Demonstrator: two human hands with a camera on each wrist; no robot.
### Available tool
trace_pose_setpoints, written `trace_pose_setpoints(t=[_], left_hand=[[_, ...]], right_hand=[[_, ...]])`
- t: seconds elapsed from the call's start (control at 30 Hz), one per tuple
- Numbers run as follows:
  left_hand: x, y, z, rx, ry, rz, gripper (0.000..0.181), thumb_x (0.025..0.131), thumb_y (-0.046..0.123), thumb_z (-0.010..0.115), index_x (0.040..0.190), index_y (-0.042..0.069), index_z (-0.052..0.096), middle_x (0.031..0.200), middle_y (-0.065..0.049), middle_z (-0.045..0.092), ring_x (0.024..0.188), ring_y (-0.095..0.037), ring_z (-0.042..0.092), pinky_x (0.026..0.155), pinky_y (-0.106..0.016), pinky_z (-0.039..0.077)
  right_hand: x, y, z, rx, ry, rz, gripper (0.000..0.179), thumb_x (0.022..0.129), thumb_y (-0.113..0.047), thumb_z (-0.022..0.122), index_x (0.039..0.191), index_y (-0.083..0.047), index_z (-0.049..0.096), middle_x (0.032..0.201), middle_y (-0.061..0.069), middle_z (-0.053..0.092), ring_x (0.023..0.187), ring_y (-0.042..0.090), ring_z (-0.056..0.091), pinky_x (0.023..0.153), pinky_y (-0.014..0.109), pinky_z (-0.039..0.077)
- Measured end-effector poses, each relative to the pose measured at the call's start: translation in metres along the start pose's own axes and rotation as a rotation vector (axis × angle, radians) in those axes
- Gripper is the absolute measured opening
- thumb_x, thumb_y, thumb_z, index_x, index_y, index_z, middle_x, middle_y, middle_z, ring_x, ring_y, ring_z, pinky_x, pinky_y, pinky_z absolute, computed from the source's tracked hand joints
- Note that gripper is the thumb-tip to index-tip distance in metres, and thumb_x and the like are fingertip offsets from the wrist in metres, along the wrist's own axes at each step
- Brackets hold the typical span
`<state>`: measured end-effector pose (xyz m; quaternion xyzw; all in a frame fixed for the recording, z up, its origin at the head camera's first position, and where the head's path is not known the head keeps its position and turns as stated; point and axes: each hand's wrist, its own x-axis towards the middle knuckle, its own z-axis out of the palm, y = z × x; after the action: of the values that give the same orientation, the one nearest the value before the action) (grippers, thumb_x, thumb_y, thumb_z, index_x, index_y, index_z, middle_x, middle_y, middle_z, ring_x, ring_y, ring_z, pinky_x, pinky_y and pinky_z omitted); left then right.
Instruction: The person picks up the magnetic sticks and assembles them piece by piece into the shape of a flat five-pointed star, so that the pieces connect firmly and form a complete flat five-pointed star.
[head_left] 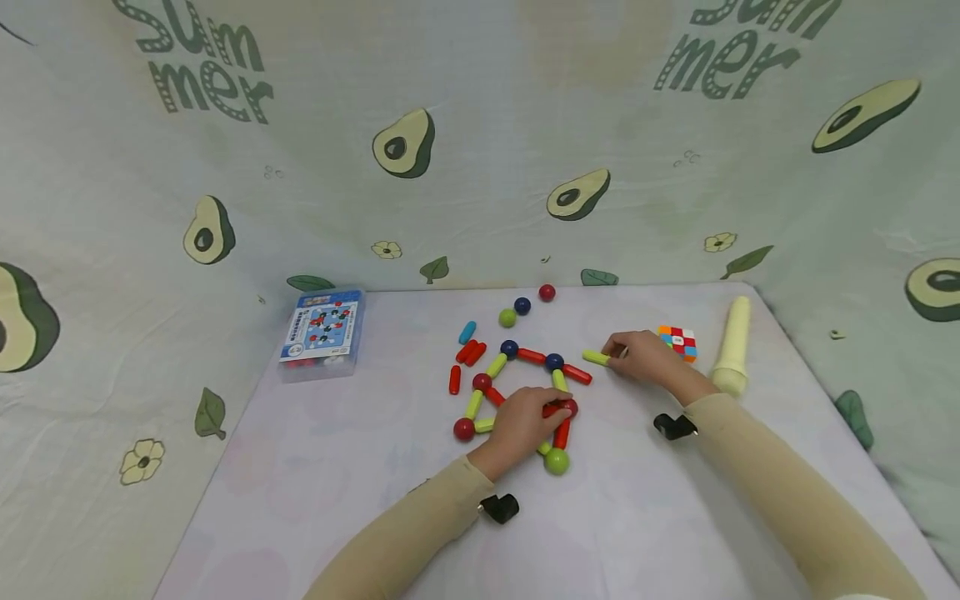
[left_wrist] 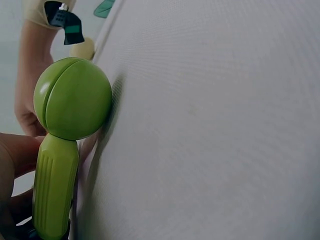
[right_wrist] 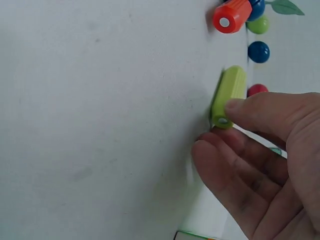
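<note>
A flat frame of red and yellow-green magnetic rods joined by colored balls lies on the table. My left hand [head_left: 520,423] reaches over it, thumb and forefinger pinching a red rod [head_left: 551,410] right beside a red ball [head_left: 570,408]. The left wrist view shows the frame's green ball [left_wrist: 73,99] and a yellow-green rod [left_wrist: 56,187] near the fingers. To the right of the frame, my right hand [head_left: 643,357] pinches a loose yellow-green rod [right_wrist: 230,95] by its near end. The rod's other end points toward the frame's protruding red rod [head_left: 577,374], with a gap between them.
Several loose rods [head_left: 455,380] lie left of the frame. Behind it are loose green, blue and red balls [head_left: 547,292]. A plastic box [head_left: 321,333] stands at the back left. A puzzle cube [head_left: 678,342] and a cream-colored club-like object [head_left: 732,346] are beyond the right hand.
</note>
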<state>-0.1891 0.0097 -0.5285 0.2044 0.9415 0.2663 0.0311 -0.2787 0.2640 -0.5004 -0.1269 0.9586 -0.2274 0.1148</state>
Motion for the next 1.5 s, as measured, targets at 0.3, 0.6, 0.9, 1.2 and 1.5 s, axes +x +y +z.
trace_pose_setpoints(t=[0.3,0.6,0.9,1.2,1.5], left_hand=[[0.000,-0.001,0.002,0.017,-0.004,-0.010,0.035,0.096,0.044,0.069,0.129,0.032,0.071,0.115,0.013,0.072,0.094,-0.006,0.060,0.078,-0.018,0.050],[0.000,-0.001,0.002,0.019,0.009,-0.002,0.035,0.096,0.044,0.069,0.129,0.031,0.071,0.114,0.013,0.073,0.091,-0.005,0.060,0.076,-0.017,0.049],[-0.001,-0.001,0.002,0.007,0.006,-0.006,0.035,0.097,0.044,0.068,0.129,0.032,0.071,0.116,0.013,0.072,0.095,-0.006,0.060,0.078,-0.017,0.049],[0.001,-0.001,0.000,0.002,0.016,0.013,0.035,0.096,0.042,0.070,0.129,0.030,0.071,0.116,0.012,0.072,0.093,-0.007,0.061,0.074,-0.016,0.048],[0.000,-0.001,-0.001,0.007,0.015,0.020,0.035,0.096,0.040,0.071,0.129,0.028,0.072,0.115,0.012,0.073,0.094,-0.007,0.062,0.075,-0.017,0.048]], right_hand=[[-0.001,0.000,0.005,-0.008,-0.008,-0.002,0.030,0.095,-0.019,0.072,0.123,-0.008,0.068,0.109,0.009,0.068,0.097,0.027,0.060,0.089,0.046,0.053],[-0.015,0.003,0.012,-0.025,0.034,-0.026,0.024,0.094,-0.015,0.072,0.116,-0.007,0.071,0.092,0.004,0.064,0.085,0.023,0.056,0.078,0.039,0.051],[-0.046,0.001,0.014,0.055,0.054,-0.072,0.019,0.093,-0.013,0.073,0.111,-0.010,0.071,0.091,-0.001,0.064,0.085,0.019,0.057,0.076,0.036,0.051],[-0.063,-0.011,0.025,0.150,-0.011,-0.196,0.019,0.092,-0.014,0.076,0.110,-0.018,0.071,0.094,-0.008,0.064,0.086,0.014,0.058,0.076,0.029,0.053],[-0.064,-0.017,0.031,0.140,0.014,-0.241,0.020,0.092,-0.013,0.076,0.110,-0.019,0.072,0.094,-0.010,0.063,0.085,0.012,0.057,0.075,0.027,0.053]])
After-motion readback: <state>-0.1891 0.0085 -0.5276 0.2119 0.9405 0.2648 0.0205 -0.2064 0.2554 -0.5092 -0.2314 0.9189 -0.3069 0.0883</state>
